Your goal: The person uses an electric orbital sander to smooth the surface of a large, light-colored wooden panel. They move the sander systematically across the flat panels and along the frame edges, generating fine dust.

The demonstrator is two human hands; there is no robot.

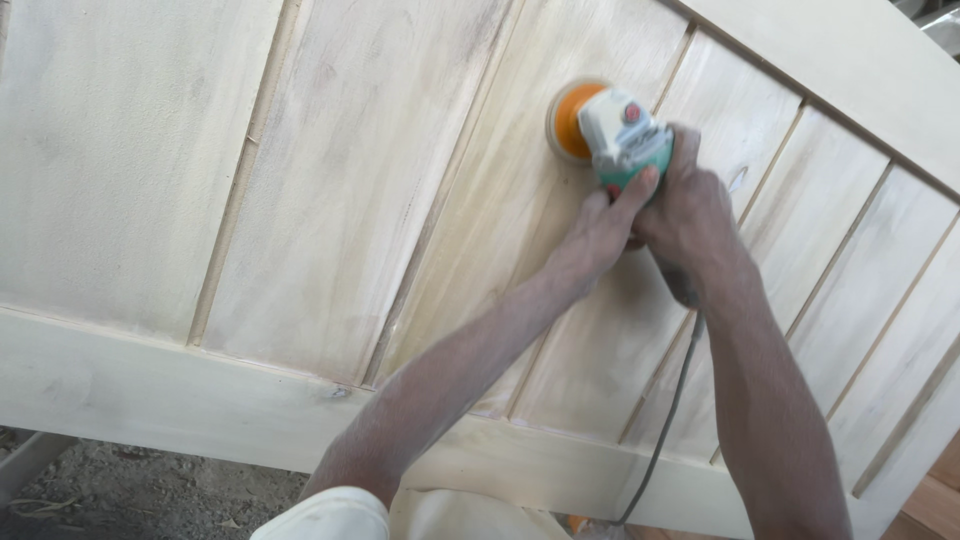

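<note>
You have both hands on a small power sander with a pale grey and green plastic body [622, 140], which sits on a large pale wooden panel made of vertical boards inside a plain frame [350, 200]. The sander's round orange pad [566, 120] lies flat against one board of the panel, on the far side of the sander from you. Your left hand [598, 232] comes up from the near side of the sander, its grip clenched on the green body with the fingertips [648, 180] pressed against the housing. Your right hand [692, 215] is just beside it, touching it, and its grip is wrapped around the rear of the sander. A thin dark power cord [665, 425] runs from the back of the sander, under your right forearm, toward the panel's bottom rail [150, 395] nearest you. The boards around the sander are dusted white, with narrow grooves between them. Below the bottom rail, bare grey dirt ground [150, 490] shows, and your white sleeve [325, 515] sits at the near edge.
</note>
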